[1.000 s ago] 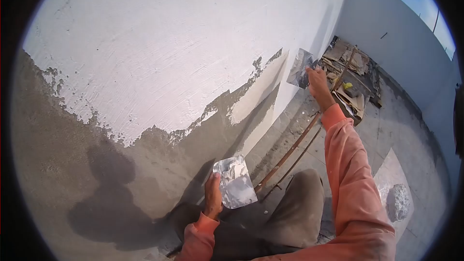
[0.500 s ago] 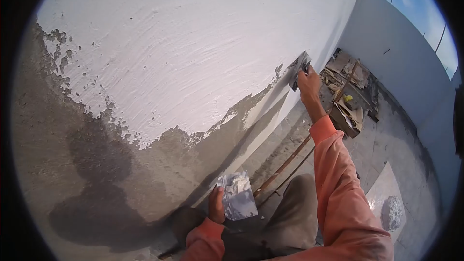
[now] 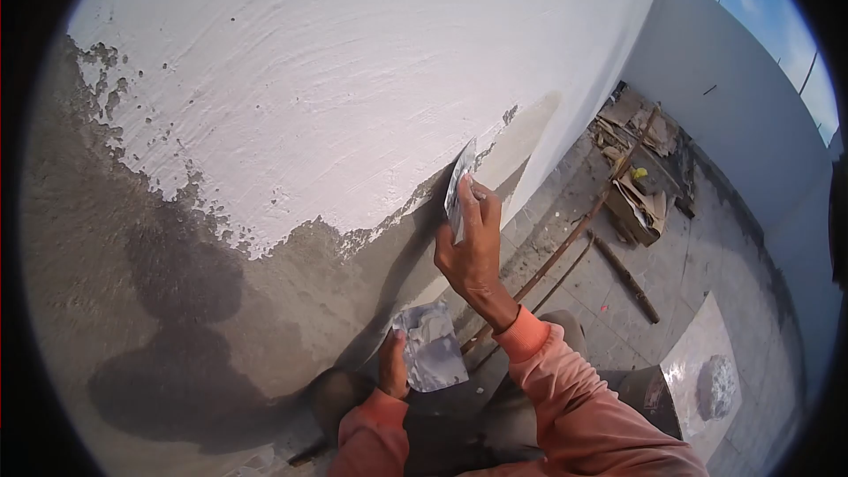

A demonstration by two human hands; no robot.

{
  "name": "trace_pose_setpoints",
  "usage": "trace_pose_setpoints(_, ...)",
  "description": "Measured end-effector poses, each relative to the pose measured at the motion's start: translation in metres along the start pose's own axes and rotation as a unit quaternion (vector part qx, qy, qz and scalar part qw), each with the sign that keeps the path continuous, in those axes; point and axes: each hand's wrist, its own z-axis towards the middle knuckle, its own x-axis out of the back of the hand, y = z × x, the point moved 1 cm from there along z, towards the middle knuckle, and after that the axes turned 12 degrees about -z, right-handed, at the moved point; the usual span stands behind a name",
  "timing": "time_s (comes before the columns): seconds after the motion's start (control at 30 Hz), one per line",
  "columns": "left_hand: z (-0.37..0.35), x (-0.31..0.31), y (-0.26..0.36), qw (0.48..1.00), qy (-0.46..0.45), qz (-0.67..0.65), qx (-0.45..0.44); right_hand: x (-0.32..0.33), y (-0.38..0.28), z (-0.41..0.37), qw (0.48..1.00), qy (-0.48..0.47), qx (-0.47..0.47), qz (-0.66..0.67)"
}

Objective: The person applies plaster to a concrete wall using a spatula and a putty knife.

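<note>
My right hand (image 3: pixel 473 243) grips a putty knife (image 3: pixel 459 187) with a broad metal blade, held up against the wall at the lower edge of the white coat (image 3: pixel 353 106). Lower down, my left hand (image 3: pixel 394 364) holds a flat square metal plate (image 3: pixel 435 352) by its left edge, thumb on top. A lump of pale putty (image 3: pixel 431 329) lies on the plate's upper part. Bare grey plaster (image 3: pixel 291 318) shows below the ragged white edge. The putty knife's handle is mostly hidden by my fingers.
Wooden poles (image 3: pixel 565 252) lie across the tiled floor to the right. Behind them are a torn cardboard box (image 3: pixel 638 212) and scraps. At lower right, a pale board (image 3: pixel 698 353) carries a greyish heap (image 3: pixel 717 387). A low white wall (image 3: pixel 733 79) runs behind.
My right hand has moved down and left along the wall with the putty knife, turning the blade. A damp-looking streak now shows where it was. My left hand and plate have barely moved.
</note>
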Motion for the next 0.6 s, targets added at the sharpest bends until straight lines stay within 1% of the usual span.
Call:
trace_pose_setpoints(0.03, -0.001, 0.000, 0.000, 1.000, 0.000, 0.017, -0.002, 0.008, -0.007, -0.004, 1.000, -0.005, 0.013, 0.014)
trace_pose_setpoints(0.1, 0.001, 0.005, 0.001, 0.999, -0.001, 0.052, -0.009, 0.031, 0.000, -0.003, 0.997, -0.032, -0.044, 0.052)
trace_pose_setpoints(0.13, 0.002, 0.007, 0.000, 0.999, 0.006, 0.048, -0.011, 0.043, 0.009, -0.002, 0.994, -0.045, -0.070, 0.074)
trace_pose_setpoints(0.17, 0.001, 0.011, -0.004, 0.999, 0.015, 0.043, -0.011, 0.048, 0.029, 0.002, 0.986, -0.030, -0.143, 0.083)
trace_pose_setpoints(0.2, 0.002, 0.015, -0.009, 0.999, 0.023, 0.036, -0.011, 0.053, 0.045, 0.017, 0.961, 0.040, -0.217, 0.164)
trace_pose_setpoints(0.23, 0.003, 0.024, -0.014, 0.997, 0.033, 0.068, -0.019, 0.059, 0.082, 0.029, 0.950, 0.011, -0.294, 0.102)
trace_pose_setpoints(0.27, 0.006, 0.036, -0.021, 0.994, 0.043, 0.100, -0.027, 0.055, 0.119, 0.043, 0.931, 0.046, -0.324, 0.163)
trace_pose_setpoints(0.3, 0.006, 0.044, -0.026, 0.989, 0.052, 0.132, -0.036, 0.047, 0.159, 0.056, 0.914, 0.056, -0.352, 0.193)
trace_pose_setpoints(0.33, 0.005, 0.044, -0.028, 0.991, 0.051, 0.119, -0.041, 0.039, 0.197, 0.067, 0.896, 0.066, -0.378, 0.223)
trace_pose_setpoints(0.4, 0.006, 0.042, -0.031, 0.991, 0.050, 0.114, -0.052, 0.020, 0.256, 0.083, 0.873, 0.041, -0.449, 0.187)
trace_pose_setpoints(0.47, 0.008, 0.048, -0.029, 0.986, 0.053, 0.150, -0.058, 0.003, 0.286, 0.098, 0.861, 0.016, -0.464, 0.207)
trace_pose_setpoints(0.5, 0.005, 0.046, -0.026, 0.981, 0.058, 0.178, -0.056, 0.000, 0.283, 0.103, 0.854, 0.001, -0.474, 0.215)
trace_pose_setpoints(0.57, 0.003, 0.038, -0.024, 0.992, 0.068, 0.103, -0.036, -0.006, 0.275, 0.116, 0.883, -0.018, -0.414, 0.220)
trace_pose_setpoints(0.6, 0.001, 0.031, -0.020, 0.995, 0.072, 0.065, -0.026, -0.005, 0.259, 0.123, 0.897, -0.027, -0.383, 0.221)
